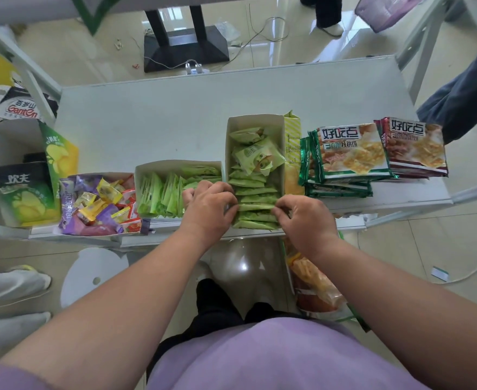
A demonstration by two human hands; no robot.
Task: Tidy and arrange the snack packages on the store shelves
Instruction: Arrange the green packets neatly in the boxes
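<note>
Our left grip (209, 205) and right grip (299, 213) reach forward with fingers curled, each pinching one end of a green packet (255, 207) in the tall box (254, 170). That packet lies crosswise, long axis left to right, in a row of about ten like it at the shelf's (175, 114) front edge; a few loose ones sit behind. We count three open boxes: this one, a green-sachet box (175, 190) just left, and a candy box (99, 204) beyond. Two biscuit stacks (372, 156) lie flat to the right.
</note>
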